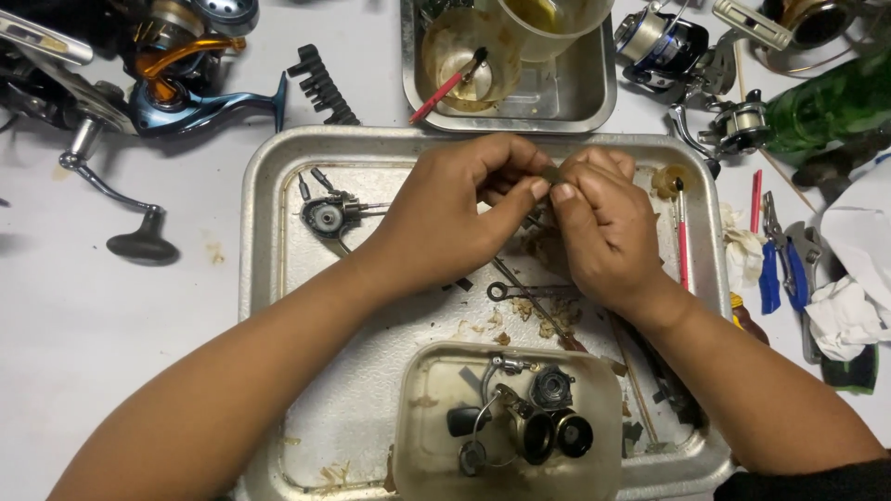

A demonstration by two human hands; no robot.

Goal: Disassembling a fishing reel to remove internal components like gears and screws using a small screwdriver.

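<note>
The single head-worn camera looked almost straight down from above the person's own forearms, which entered from the bottom edge. It sat close over the work, so the metal tray [269,278] filled the middle of the view, and only a band of the white table [83,325] showed around it. The far edge of the table lay at the top. No second view was given.

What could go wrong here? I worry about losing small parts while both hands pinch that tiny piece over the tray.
The small part sits only between the fingertips of the left hand and right hand; it might slip into the debris on the metal tray. A forearm could also nudge the plastic tub of reel parts.
</note>
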